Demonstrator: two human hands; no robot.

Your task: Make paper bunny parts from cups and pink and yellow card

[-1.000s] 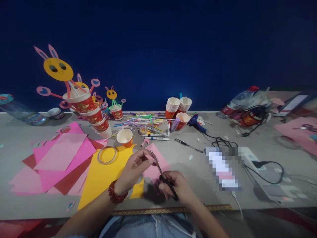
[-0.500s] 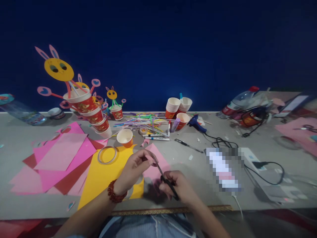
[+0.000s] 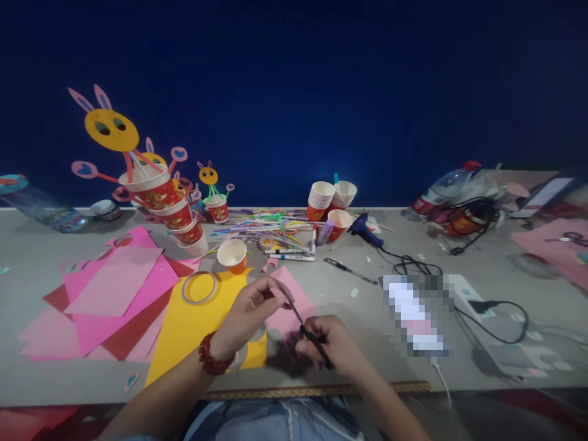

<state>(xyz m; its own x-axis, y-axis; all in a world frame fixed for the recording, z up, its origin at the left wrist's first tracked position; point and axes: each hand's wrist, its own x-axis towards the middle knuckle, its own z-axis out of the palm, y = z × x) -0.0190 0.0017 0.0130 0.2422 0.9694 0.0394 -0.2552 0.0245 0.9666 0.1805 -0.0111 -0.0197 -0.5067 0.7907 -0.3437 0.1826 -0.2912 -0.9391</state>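
Head camera: the left hand (image 3: pixel 245 318) has its fingers pinching a small pink paper piece (image 3: pixel 277 293), while the right hand (image 3: pixel 334 344) has its fingers curled round the black handles of the scissors (image 3: pixel 316 345). Both things are held just above the tabletop (image 3: pixel 342 306), over the near part of a pink sheet (image 3: pixel 294 293) — probably so the blades have room underneath. The pinch seems meant to steady the small paper against the blades, and the grip on the handles leaves the blade end free. The hands sit near each other, likely to keep the work close to the body.

The scissors point away from the person and to the left, tip beside the left fingers; their long axis runs diagonally, from the handles at near right to the tip at far left. The blades look close together — whether they are fully closed, I cannot tell. A yellow sheet (image 3: pixel 179 334) lies under the left wrist, partly beneath a tape ring (image 3: pixel 199 302), with a paper cup (image 3: pixel 236 264) standing near its far edge
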